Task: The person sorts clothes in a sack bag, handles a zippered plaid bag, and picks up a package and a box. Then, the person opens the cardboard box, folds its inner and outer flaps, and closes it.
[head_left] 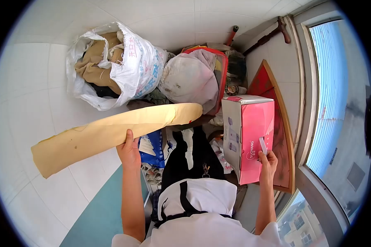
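My left hand [128, 153] grips the lower edge of a long, pale yellow rolled sheet [107, 133], its thumb lying over the front. The sheet slants from the lower left up to the middle of the view. On the right, my right hand [268, 161] is closed on the white handle [263, 145] of a pink and white box [255, 123]. The box hangs upright, with its pink face turned toward the window side. Both hands are well apart, one on each side of my body.
A white woven sack [142, 68] stuffed with brown cloth stands at the back left. Beside it, a red-rimmed container [223, 78] holds a bundle [189, 76]. A red wood-framed board [283, 136] leans by the window, below a dark cane [266, 39]. A teal surface [97, 210] lies lower left.
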Action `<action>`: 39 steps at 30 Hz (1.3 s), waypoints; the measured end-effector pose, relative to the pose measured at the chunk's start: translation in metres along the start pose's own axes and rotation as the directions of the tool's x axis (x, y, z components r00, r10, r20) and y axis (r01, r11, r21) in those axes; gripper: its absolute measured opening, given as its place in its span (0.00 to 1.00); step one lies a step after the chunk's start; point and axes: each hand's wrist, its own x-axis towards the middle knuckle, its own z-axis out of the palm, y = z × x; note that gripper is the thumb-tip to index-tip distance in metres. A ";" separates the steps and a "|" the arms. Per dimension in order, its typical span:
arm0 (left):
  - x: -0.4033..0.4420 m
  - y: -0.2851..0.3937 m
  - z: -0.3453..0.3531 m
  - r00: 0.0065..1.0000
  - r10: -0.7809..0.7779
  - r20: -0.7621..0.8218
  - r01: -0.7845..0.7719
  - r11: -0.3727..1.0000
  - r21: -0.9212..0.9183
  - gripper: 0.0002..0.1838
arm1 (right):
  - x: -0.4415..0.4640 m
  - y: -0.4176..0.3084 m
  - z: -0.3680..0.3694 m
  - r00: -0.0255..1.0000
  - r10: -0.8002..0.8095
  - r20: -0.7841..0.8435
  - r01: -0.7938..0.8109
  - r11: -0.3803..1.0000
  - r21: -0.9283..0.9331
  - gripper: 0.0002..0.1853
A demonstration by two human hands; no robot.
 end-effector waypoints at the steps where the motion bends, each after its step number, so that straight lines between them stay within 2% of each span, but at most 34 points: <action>1: 0.009 -0.001 0.016 0.999 0.006 0.035 -0.006 1.000 0.016 0.24 | -0.008 0.013 -0.006 1.000 0.023 -0.002 -0.023 1.000 -0.006 0.11; 6: 0.033 0.002 0.108 0.977 0.028 0.210 -0.045 0.996 0.078 0.24 | -0.052 0.035 -0.025 0.989 0.086 -0.116 -0.097 0.991 -0.092 0.13; 11: 0.066 -0.013 0.214 0.913 -0.003 0.408 -0.057 0.989 0.134 0.26 | -0.080 0.051 -0.045 0.978 0.097 -0.187 -0.111 0.992 -0.067 0.13; 15: 0.076 -0.026 0.311 0.782 -0.057 0.621 -0.054 0.986 0.159 0.25 | -0.094 0.063 -0.055 0.975 0.102 -0.199 -0.107 0.994 -0.014 0.10; 17: 0.100 -0.036 0.352 0.592 -0.034 0.805 -0.356 0.885 0.300 0.33 | -0.095 0.060 -0.054 0.977 0.082 -0.195 -0.093 0.995 -0.047 0.10; 19: 0.085 -0.039 0.375 0.758 0.014 0.652 -0.423 0.771 0.475 0.44 | -0.091 0.051 -0.049 0.983 0.055 -0.174 -0.070 0.995 -0.077 0.11; 20: 0.080 -0.041 0.371 0.774 -0.076 0.629 -0.344 0.783 0.518 0.50 | -0.087 0.047 -0.046 0.987 0.041 -0.156 -0.055 0.995 -0.086 0.12; 22: 0.056 -0.052 0.343 0.758 -0.150 0.635 -0.238 0.843 0.483 0.42 | -0.079 0.038 -0.040 0.993 0.015 -0.120 -0.032 0.990 -0.135 0.13; 24: 0.037 -0.069 0.284 0.631 -0.312 0.710 -0.159 0.844 0.512 0.28 | -0.067 0.032 -0.033 0.998 -0.010 -0.062 0.001 0.991 -0.133 0.12; 26: 0.008 -0.063 0.224 0.546 -0.510 0.665 0.094 0.825 0.557 0.18 | -0.055 0.023 -0.023 1.000 -0.027 -0.005 0.025 0.988 -0.150 0.12; 27: -0.007 -0.054 0.198 0.557 -0.478 0.679 0.084 0.846 0.527 0.15 | -0.048 0.017 -0.017 0.999 -0.048 0.015 0.050 0.983 -0.179 0.12; 29: -0.033 -0.020 0.160 0.604 -0.365 0.708 0.063 0.908 0.414 0.16 | -0.038 0.006 -0.001 0.991 -0.082 0.104 0.106 0.962 -0.252 0.12; 31: -0.070 0.036 0.137 0.620 -0.159 0.768 0.031 0.983 0.179 0.18 | -0.026 -0.001 0.014 0.968 -0.107 0.228 0.171 0.944 -0.281 0.14; 33: -0.115 0.088 0.124 0.540 0.148 0.829 -0.072 0.989 -0.130 0.19 | -0.018 -0.011 0.036 0.933 -0.106 0.344 0.216 0.929 -0.301 0.14; 34: -0.142 0.116 0.123 0.496 0.287 0.819 -0.057 0.953 -0.299 0.20 | -0.014 -0.019 0.046 0.908 -0.124 0.400 0.272 0.900 -0.339 0.15; 35: -0.169 0.147 0.116 0.481 0.328 0.813 -0.004 0.928 -0.372 0.19 | -0.014 -0.024 0.061 0.917 -0.083 0.391 0.231 0.908 -0.348 0.15; 36: -0.185 0.163 0.111 0.452 0.406 0.794 -0.002 0.891 -0.454 0.19 | -0.008 -0.024 0.070 0.879 -0.104 0.465 0.292 0.889 -0.353 0.15; 39: -0.211 0.175 0.091 0.429 0.706 0.563 -0.101 0.657 -0.747 0.23 | -0.003 -0.036 0.111 0.753 -0.177 0.634 0.473 0.815 -0.334 0.15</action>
